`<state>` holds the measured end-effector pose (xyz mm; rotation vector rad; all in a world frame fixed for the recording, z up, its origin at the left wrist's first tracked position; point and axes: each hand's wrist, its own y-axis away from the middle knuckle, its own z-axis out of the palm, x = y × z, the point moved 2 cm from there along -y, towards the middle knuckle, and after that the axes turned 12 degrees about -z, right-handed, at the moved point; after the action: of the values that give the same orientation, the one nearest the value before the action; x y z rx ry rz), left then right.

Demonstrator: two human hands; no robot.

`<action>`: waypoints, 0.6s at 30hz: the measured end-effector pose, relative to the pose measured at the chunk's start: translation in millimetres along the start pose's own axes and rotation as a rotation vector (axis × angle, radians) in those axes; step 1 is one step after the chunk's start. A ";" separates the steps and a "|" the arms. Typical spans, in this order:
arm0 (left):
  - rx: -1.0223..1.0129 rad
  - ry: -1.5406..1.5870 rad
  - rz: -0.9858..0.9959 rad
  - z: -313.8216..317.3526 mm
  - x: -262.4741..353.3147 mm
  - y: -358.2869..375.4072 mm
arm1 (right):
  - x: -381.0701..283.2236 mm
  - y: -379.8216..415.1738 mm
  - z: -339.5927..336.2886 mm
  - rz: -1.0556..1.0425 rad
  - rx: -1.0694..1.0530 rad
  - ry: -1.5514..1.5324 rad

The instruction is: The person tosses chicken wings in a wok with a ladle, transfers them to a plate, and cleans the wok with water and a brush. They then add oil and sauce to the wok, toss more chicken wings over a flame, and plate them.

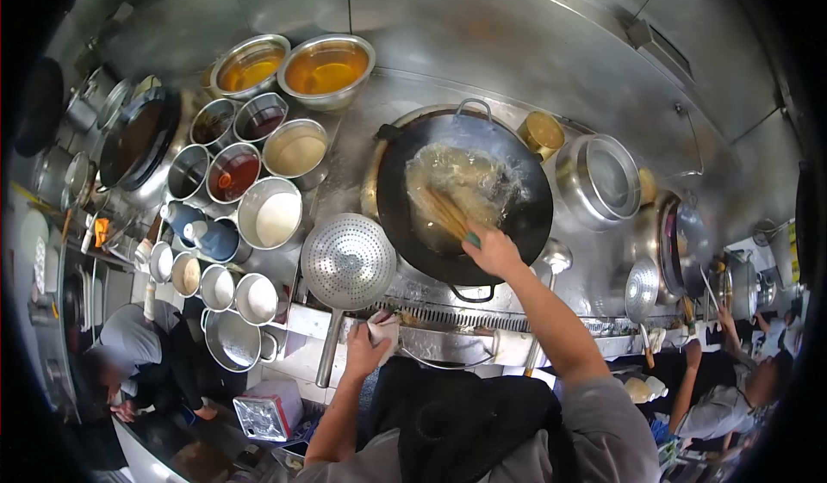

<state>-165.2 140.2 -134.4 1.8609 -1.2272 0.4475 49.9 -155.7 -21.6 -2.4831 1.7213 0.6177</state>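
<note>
A bamboo brush [446, 212] is in my right hand [494, 250], fingers wrapped round its green-banded end. Its bristles reach into splashing, cloudy water [461, 177] inside the large black wok [525, 212], which has a loop handle at the top and another at the bottom. My left hand [365, 351] is closed on a pale cloth [383, 332] at the front edge of the stove. Just beyond it lies a big perforated strainer [349, 261], its long handle pointing toward me.
Bowls of amber liquid [326, 70] and seasoning pots [277, 213] stand left; a ladle [556, 257], a metal pot [599, 182] and a yellowish can [542, 133] are right. Co-workers [142, 354] [732, 393] are at both sides.
</note>
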 end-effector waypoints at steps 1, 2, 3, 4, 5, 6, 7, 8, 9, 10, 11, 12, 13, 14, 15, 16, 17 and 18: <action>0.037 -0.054 0.037 5.0 -2.7 -1.4 | 6.2 21.2 -2.5 -0.051 -0.019 0.020; 0.024 -0.054 0.037 4.1 -3.7 -3.9 | 7.3 42.3 -17.7 -0.021 -0.100 0.113; -0.067 0.080 -0.009 3.8 -4.8 -6.1 | 13.5 58.3 -32.3 0.005 -0.181 0.205; -0.152 0.216 -0.056 3.8 -4.7 -8.2 | 35.0 67.3 -41.8 0.031 -0.183 0.293; -0.311 0.516 -0.178 4.2 -4.5 -8.1 | 51.4 70.7 -50.1 0.052 -0.184 0.382; -0.310 0.525 -0.180 3.0 3.5 -8.7 | 61.3 59.2 -52.8 0.048 -0.188 0.389; -0.327 0.761 -0.159 0.7 14.4 -8.1 | 76.9 40.7 -53.8 0.116 -0.109 0.415; -0.340 0.993 -0.135 -0.3 21.6 -9.0 | 91.1 22.0 -53.0 0.185 -0.027 0.435; -0.433 1.071 -0.150 5.2 22.2 -10.9 | 92.8 -0.8 -45.4 0.178 0.046 0.360; -0.430 1.070 -0.159 7.1 31.3 -9.2 | 84.8 -24.9 -33.5 0.167 0.118 0.285; -0.498 1.221 -0.234 9.2 48.9 -8.1 | 71.2 -45.9 -20.7 0.163 0.154 0.195; -0.564 1.368 -0.310 9.7 65.6 -5.8 | 53.6 -60.6 -5.5 0.161 0.189 0.100; -0.665 1.397 -0.331 9.9 80.8 -3.7 | 36.7 -68.9 10.8 0.128 0.208 -0.051; -0.653 1.394 -0.330 16.1 90.4 -5.7 | 22.0 -75.0 22.2 0.092 0.228 -0.203; -0.726 1.451 -0.374 25.2 98.7 -6.9 | 9.6 -74.2 30.3 0.086 0.229 -0.213; -0.801 1.507 -0.420 31.8 110.2 -6.1 | -2.0 -68.6 39.5 0.010 0.253 -0.347; -0.793 1.507 -0.426 38.2 120.5 -5.9 | -8.9 -59.9 45.1 -0.063 0.273 -0.479; -0.792 1.494 -0.461 42.6 135.5 -3.9 | -9.8 -46.5 43.7 -0.063 0.265 -0.484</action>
<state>-106.1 28.6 -69.2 0.6475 0.1045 0.7195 76.6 -117.8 -66.4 -1.9914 1.4282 0.8368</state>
